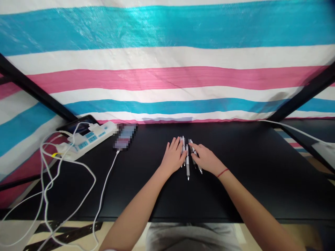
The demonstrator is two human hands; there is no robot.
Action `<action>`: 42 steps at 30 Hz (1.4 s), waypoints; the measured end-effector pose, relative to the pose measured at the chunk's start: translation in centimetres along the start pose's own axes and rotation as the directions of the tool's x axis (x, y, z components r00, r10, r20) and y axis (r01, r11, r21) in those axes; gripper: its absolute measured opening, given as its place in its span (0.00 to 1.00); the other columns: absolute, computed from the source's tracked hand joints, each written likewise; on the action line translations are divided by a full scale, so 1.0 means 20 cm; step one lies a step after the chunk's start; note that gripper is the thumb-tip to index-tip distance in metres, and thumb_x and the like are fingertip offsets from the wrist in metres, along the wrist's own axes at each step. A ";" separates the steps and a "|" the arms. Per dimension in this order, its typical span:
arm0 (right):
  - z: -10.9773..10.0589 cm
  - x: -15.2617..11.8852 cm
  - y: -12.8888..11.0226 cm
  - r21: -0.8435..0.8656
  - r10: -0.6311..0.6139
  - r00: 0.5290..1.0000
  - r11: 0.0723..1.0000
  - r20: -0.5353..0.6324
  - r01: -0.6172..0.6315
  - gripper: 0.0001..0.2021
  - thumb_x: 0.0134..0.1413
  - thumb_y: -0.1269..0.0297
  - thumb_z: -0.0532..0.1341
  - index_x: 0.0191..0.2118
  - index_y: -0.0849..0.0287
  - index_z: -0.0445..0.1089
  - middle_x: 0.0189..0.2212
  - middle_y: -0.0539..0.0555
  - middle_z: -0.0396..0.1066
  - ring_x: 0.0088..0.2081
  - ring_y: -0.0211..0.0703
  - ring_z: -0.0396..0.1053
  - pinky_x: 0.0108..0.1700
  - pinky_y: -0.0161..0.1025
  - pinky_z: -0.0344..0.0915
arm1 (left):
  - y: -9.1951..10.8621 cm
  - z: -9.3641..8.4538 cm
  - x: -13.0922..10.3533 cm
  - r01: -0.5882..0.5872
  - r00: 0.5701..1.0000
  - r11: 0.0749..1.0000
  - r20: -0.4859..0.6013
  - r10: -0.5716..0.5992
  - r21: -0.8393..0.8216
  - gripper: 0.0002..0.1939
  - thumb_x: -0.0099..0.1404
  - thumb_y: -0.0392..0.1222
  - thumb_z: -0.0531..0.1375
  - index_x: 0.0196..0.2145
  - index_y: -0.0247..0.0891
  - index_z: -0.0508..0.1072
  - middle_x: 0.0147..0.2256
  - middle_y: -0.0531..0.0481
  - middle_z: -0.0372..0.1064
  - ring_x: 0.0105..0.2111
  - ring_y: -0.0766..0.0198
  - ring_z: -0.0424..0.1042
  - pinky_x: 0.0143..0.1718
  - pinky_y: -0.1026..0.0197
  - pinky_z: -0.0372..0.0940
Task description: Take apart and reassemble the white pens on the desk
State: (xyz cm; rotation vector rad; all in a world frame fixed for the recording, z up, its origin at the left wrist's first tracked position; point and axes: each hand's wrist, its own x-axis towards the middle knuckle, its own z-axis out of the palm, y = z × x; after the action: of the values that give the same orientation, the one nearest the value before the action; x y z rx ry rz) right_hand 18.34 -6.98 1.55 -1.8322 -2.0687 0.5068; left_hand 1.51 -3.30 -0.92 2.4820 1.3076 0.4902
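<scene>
Several white and grey pens (187, 164) lie close together on the black table (125, 188), their tips toward the near edge. My left hand (172, 155) rests flat with its fingers spread, its thumb and fingertips over the pens on the left side. On the right side of the bunch, my right hand (206, 158), with a red string at the wrist, touches other pens with its thumb and index finger, which are apart. The other fingers of that hand are mostly hidden beneath it.
A white power strip (89, 141) with plugs and tangled white cables lies at the left, beside a dark tablet (78, 125). A phone (125, 136) on a cable is nearer the middle. Behind hangs a striped sheet (167, 80), between black frame bars.
</scene>
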 end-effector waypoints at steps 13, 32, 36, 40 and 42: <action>-0.02 -0.09 0.10 -0.003 -0.195 0.978 0.981 0.071 0.196 0.51 0.37 0.37 0.65 0.65 0.59 0.50 0.46 0.62 0.65 0.45 0.56 0.65 0.45 0.47 0.62 | -0.01 0.02 0.18 -0.009 0.996 0.998 -0.092 0.015 0.062 0.24 0.68 0.47 0.50 0.59 0.36 0.62 0.63 0.37 0.49 0.63 0.46 0.48 0.59 0.41 0.50; 0.03 -0.11 0.00 -0.174 -0.290 0.956 0.940 0.041 0.292 0.48 0.40 0.32 0.60 0.61 0.62 0.56 0.41 0.62 0.66 0.40 0.56 0.64 0.41 0.47 0.59 | -0.06 0.01 0.22 -0.082 0.994 0.996 -0.077 0.080 -0.029 0.15 0.68 0.38 0.49 0.46 0.39 0.73 0.47 0.47 0.71 0.51 0.58 0.64 0.53 0.53 0.59; 0.02 -0.12 0.01 -0.163 -0.334 0.942 0.927 0.046 0.337 0.56 0.32 0.29 0.60 0.64 0.60 0.52 0.42 0.61 0.63 0.39 0.55 0.63 0.40 0.47 0.60 | -0.07 0.00 0.21 -0.058 0.994 0.998 -0.095 0.056 -0.024 0.13 0.67 0.40 0.52 0.44 0.39 0.74 0.44 0.47 0.71 0.46 0.57 0.66 0.51 0.53 0.60; 0.05 -0.12 -0.04 -0.217 -0.306 0.952 0.929 0.013 0.302 0.51 0.38 0.32 0.61 0.64 0.62 0.51 0.43 0.62 0.63 0.40 0.56 0.64 0.39 0.46 0.60 | -0.07 0.01 0.21 -0.045 0.985 0.999 -0.169 0.042 -0.012 0.15 0.69 0.41 0.50 0.42 0.37 0.75 0.43 0.47 0.72 0.45 0.58 0.66 0.51 0.55 0.59; 0.06 -0.12 -0.07 -0.244 -0.269 0.963 0.935 -0.007 0.259 0.43 0.46 0.37 0.60 0.62 0.60 0.54 0.42 0.62 0.64 0.39 0.55 0.65 0.39 0.45 0.60 | -0.06 0.02 0.21 -0.023 0.977 1.000 -0.211 0.022 -0.004 0.16 0.70 0.40 0.48 0.40 0.35 0.75 0.42 0.45 0.72 0.45 0.57 0.66 0.52 0.55 0.59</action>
State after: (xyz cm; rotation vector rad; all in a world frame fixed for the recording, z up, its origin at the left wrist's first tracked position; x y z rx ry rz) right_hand 16.86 -9.63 1.17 -1.6299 -2.3882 0.1508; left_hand 3.00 0.79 -1.00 2.4973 1.3525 0.7804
